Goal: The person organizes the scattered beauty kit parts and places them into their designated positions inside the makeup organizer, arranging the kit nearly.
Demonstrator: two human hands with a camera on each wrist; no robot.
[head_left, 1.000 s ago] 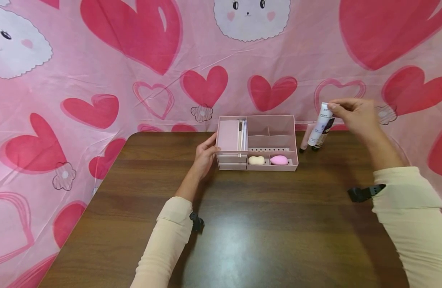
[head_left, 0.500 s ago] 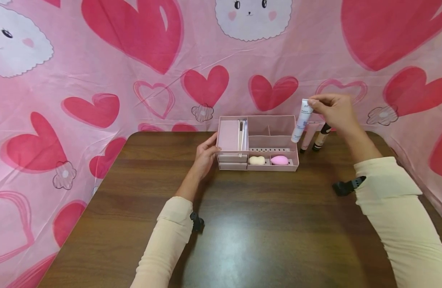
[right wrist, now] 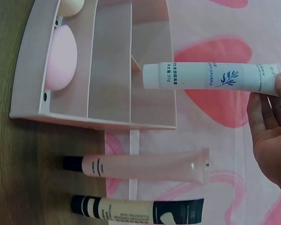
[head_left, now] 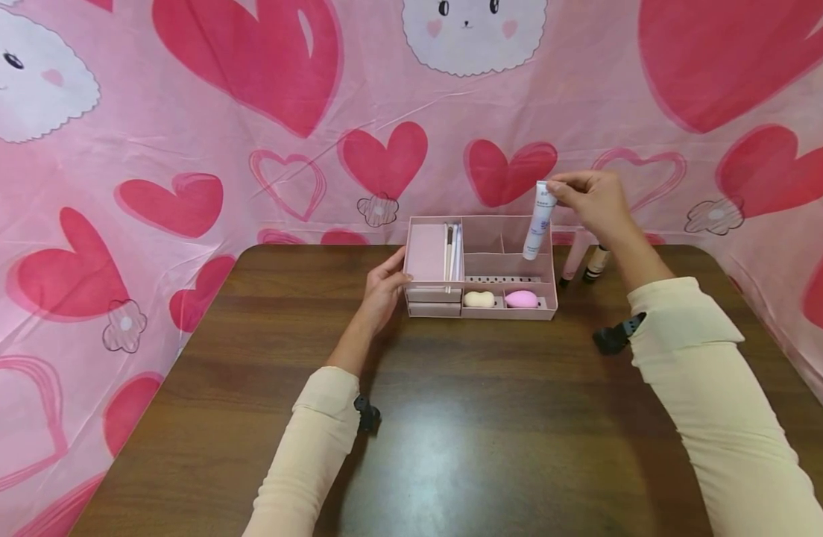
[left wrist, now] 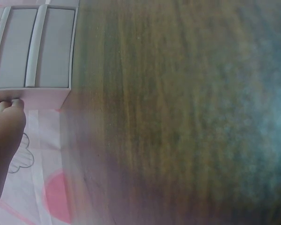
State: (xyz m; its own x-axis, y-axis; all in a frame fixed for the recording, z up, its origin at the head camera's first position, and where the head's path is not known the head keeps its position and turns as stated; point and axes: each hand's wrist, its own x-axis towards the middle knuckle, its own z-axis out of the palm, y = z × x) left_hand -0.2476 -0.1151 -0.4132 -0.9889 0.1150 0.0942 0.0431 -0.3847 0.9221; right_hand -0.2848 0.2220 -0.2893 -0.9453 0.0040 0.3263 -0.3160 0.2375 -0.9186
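Note:
A pink makeup organizer (head_left: pixel 508 313) stands at the back of the table, brushes upright in one slot. My left hand (head_left: pixel 382 292) rests against its left side, fingers and thumb touching the wall; in the left wrist view the fingertips meet the side beside the two drawers (left wrist: pixel 54 47). My right hand (head_left: pixel 596 201) pinches the crimped end of a white cream tube (head_left: pixel 539 224) between thumb and fingers. The tube hangs cap down, slightly tilted, over the organizer's back right compartment. In the right wrist view its cap (right wrist: pixel 151 76) overlaps the rear compartment's edge.
Right of the organizer stand a pink tube (right wrist: pixel 145 167) and a beige-and-black tube (right wrist: pixel 126 209), caps down. A cream-coloured sponge (head_left: pixel 478 299) and a pink sponge (head_left: pixel 521 299) lie in the front compartments. A heart-printed cloth (head_left: pixel 284 97) hangs behind the wooden table (head_left: pixel 452 418).
My right hand has carried the white cream tube leftward, from in front of the two standing tubes to over the organizer. The left hand stays at the organizer's side.

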